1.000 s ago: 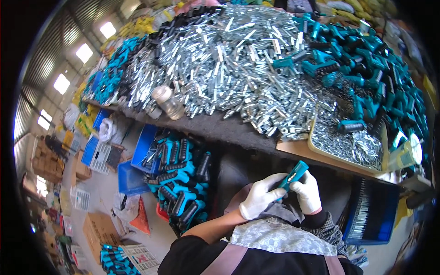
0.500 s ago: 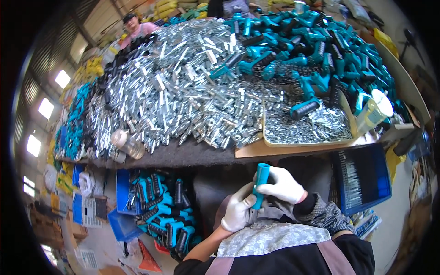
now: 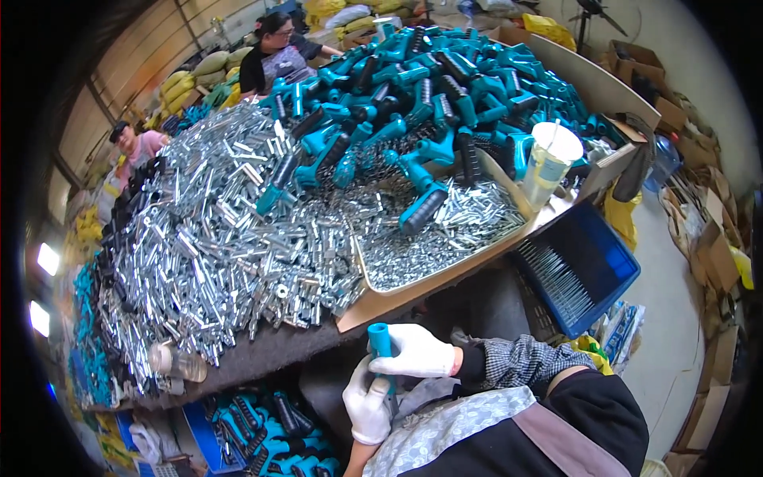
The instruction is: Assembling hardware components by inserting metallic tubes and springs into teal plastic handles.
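Both white-gloved hands are together over my lap, around a teal plastic handle (image 3: 380,340). The handle stands upright, its round open end at the top. My right hand (image 3: 420,352) grips its upper part, thumb across the front. Below, my left hand (image 3: 366,404) is closed around the lower part. The handle's lower end is mostly hidden by my fingers. On the table ahead, a cream tray (image 3: 447,270) of small metal pins carries a teal and black pistol-shaped handle (image 3: 423,208) on top.
Shiny metal parts (image 3: 214,254) and teal-black handles (image 3: 477,71) are heaped on the table. A white cup (image 3: 556,145) and clear bottle (image 3: 187,366) stand near its edge. Below are a blue crate (image 3: 612,274) with metal rods and more handles (image 3: 274,437). Two people (image 3: 282,60) are across the table.
The view has swung right and tilted, so table and hands appear shifted left. Both hands still grip the handle; the right hand lies more across its upper part. A second person has come into view.
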A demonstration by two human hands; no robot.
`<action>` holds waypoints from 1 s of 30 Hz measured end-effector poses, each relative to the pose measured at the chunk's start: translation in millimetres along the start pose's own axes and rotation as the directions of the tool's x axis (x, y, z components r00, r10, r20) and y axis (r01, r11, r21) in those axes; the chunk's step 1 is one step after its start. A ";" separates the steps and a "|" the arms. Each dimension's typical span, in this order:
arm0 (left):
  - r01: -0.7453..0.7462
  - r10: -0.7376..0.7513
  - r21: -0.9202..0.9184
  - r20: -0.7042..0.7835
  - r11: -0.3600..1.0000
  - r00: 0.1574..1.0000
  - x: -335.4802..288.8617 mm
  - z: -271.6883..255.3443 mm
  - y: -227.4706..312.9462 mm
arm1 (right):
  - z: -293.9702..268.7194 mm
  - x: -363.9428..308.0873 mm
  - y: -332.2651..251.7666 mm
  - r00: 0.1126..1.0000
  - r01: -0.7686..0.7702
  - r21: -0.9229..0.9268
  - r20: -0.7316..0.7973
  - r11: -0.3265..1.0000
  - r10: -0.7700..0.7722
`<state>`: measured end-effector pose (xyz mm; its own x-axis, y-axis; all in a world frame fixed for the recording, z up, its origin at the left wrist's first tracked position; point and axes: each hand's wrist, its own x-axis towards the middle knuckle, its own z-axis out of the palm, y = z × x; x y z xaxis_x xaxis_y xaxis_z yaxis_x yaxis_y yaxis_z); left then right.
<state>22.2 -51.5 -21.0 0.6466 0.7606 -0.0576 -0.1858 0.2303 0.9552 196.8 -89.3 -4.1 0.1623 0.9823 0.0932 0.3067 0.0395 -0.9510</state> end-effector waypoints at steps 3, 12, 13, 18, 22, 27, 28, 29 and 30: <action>0.213 -0.165 -0.320 0.170 0.923 0.972 3.7 -11.9 -5.1 | -14.7 0.8 -7.6 0.994 0.052 0.089 0.090 0.995 -0.060; 0.353 -0.243 -0.592 0.259 0.725 0.935 20.4 -2.9 -1.8 | -91.2 22.6 -18.4 0.731 0.434 -0.500 -0.291 0.749 -0.618; 0.360 -0.246 -0.589 0.266 0.724 0.932 22.4 -0.8 -3.1 | -98.9 26.2 -13.6 0.729 0.407 -0.527 -0.304 0.746 -0.613; 0.404 -0.279 -0.586 0.295 0.702 0.914 30.7 9.5 -6.4 | -98.9 31.3 5.1 0.752 0.272 -0.717 -0.258 0.642 -0.607; 0.429 -0.303 -0.546 0.309 0.719 0.901 37.0 14.1 -10.0 | -98.0 33.9 5.8 0.756 0.241 -0.713 -0.287 0.658 -0.588; 0.461 -0.329 -0.513 0.330 0.724 0.885 43.2 18.0 -11.8 | -100.2 34.0 9.3 0.754 0.246 -0.700 -0.296 0.670 -0.586; 0.471 -0.332 -0.507 0.344 0.722 0.879 43.8 19.3 -11.3 | -101.3 33.3 10.1 0.769 0.232 -0.711 -0.285 0.664 -0.573; 0.459 -0.333 -0.502 0.324 0.733 0.886 43.3 20.8 -10.2 | -102.9 31.9 11.2 0.784 0.211 -0.722 -0.277 0.658 -0.556; 0.450 -0.334 -0.496 0.307 0.743 0.891 43.4 21.7 -10.9 | -104.2 31.1 9.6 0.781 0.230 -0.711 -0.273 0.664 -0.562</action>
<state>68.4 -34.2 -27.6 0.8654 0.4145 -0.2816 -0.2146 0.8143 0.5393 302.6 -77.4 20.4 0.2102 0.6951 0.6875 0.9081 0.1217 -0.4006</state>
